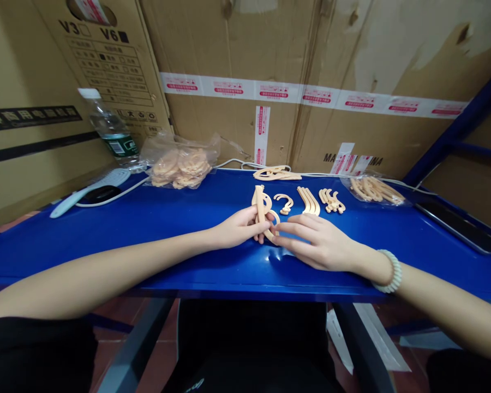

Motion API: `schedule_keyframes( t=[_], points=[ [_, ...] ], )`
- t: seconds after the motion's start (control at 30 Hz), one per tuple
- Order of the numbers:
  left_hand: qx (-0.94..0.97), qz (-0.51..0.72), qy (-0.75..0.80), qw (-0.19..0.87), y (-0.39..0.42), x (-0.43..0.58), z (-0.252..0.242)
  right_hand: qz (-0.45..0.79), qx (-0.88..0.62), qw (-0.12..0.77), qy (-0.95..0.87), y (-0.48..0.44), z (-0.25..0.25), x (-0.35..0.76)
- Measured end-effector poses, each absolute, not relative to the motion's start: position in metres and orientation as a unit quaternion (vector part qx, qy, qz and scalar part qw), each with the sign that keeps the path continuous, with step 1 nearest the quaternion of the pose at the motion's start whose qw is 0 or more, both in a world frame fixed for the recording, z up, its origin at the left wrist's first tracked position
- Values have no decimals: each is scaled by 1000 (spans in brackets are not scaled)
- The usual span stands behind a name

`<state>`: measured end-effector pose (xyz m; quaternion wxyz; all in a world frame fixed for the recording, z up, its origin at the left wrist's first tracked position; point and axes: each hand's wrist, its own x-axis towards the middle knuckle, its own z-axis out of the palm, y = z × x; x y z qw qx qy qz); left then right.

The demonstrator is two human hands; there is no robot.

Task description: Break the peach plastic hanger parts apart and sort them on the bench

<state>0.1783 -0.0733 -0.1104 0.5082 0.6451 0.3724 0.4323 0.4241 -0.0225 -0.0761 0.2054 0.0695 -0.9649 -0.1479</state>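
Observation:
My left hand (pixel 245 226) is closed round a beige plastic hanger piece (pixel 259 199), with the thumb laid across its straight arm. Curved, ring-like beige parts show behind that arm; whether they are joined to it I cannot tell. My right hand (pixel 317 240) reaches in from the other side, its fingers stretched out and apart. Its fingertips are at the lower curved end of the piece, and the thumb is mostly hidden. Just beyond the hands lie beige hooks (pixel 285 203), a row of curved arms (pixel 309 201) and a cluster of small hooked parts (pixel 332 201).
On the blue table (pixel 167 218) are a bag of beige parts (pixel 182 166), another bag (pixel 376 190) and loose curved pieces (pixel 276 173). A water bottle (pixel 112 134), a pale blue brush (pixel 90 188), a black mouse (pixel 102 194) and a phone (pixel 460 226) lie toward the sides. Cardboard (pixel 229 49) stands behind.

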Motion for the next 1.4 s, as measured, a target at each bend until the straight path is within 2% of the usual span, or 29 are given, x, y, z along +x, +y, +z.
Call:
schedule_keyframes(
  t=[0.13,0.67,0.93,1.17,1.3,1.4],
  points=[
    [679,425,376,466,-77,179,-110,-189,66,184,-962,-25,-77,424],
    [732,442,376,357,-83,178,-108,-178,72,196,-962,-24,-76,424],
    [719,459,379,359,-82,178,-108,-158,65,184,-968,-22,-74,425],
    [731,468,386,313,-84,178,-108,4,27,235,-972,-22,-73,429],
    [736,470,405,271,-85,177,-108,98,-33,289,-952,-25,-68,430],
    [739,474,411,247,-85,177,-108,171,-81,292,-938,-24,-64,432]
  ],
)
